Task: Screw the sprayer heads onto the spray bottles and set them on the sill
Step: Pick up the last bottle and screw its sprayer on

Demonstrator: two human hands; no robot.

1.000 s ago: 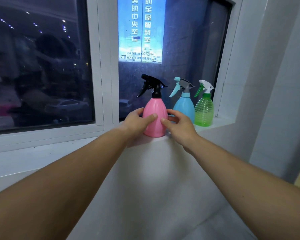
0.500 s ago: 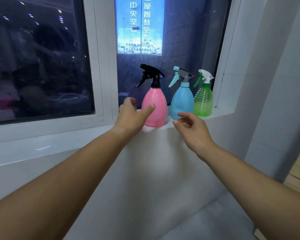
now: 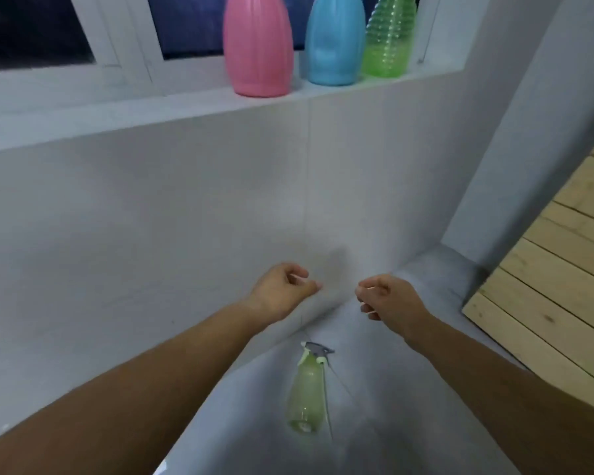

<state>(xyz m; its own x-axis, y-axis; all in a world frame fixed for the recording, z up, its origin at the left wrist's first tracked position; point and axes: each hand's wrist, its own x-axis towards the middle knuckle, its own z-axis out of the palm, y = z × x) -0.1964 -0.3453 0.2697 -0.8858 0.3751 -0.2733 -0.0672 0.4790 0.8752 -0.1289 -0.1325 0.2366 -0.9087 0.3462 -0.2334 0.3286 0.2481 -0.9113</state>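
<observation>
Sill: white window ledge (image 3: pixel 186 101) carries pink ribbed plastic bottle (image 3: pixel 258 46), blue plastic bottle (image 3: pixel 333 42), green ridged bottle (image 3: pixel 386 46).
Floor: pale green spray bottle (image 3: pixel 306 389) stands on grey tile (image 3: pixel 408 423); slatted wooden panel (image 3: pixel 563 286) nearby.
Hands: left hand (image 3: pixel 282 291), right hand (image 3: pixel 390 296), fingers loosely curled, empty.

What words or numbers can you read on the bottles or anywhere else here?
None can be read here.
Pink bottle: plain, no label.
Blue bottle: plain, no label.
Green bottle on the sill: no label.
Pale bottle on the floor: blurred, no print shows.
</observation>
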